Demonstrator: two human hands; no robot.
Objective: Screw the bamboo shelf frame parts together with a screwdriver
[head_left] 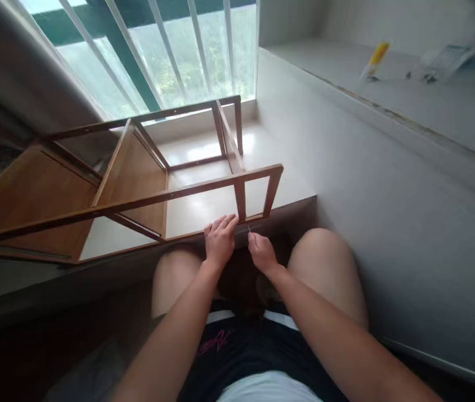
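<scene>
A brown wooden shelf frame [170,195] lies on its side across a pale ledge, with slim rails and solid panels toward the left. My left hand [219,240] grips its near lower rail, fingers laid over the wood beside an upright; the thumb is hidden. Just to the right, my right hand [261,251] is closed in a pinch on a thin silver rod that looks like a hex key [249,228]. The rod's upper tip meets or nearly meets the underside of the rail near the corner; exact contact is too small to tell.
My knees [325,268] are bent below the ledge [291,192]. A pale wall panel [367,195] stands close on the right, topped by a shelf holding a yellow-and-white tube [375,58] and a small packet [449,61]. Behind are a barred window [179,50] and a curtain [40,67].
</scene>
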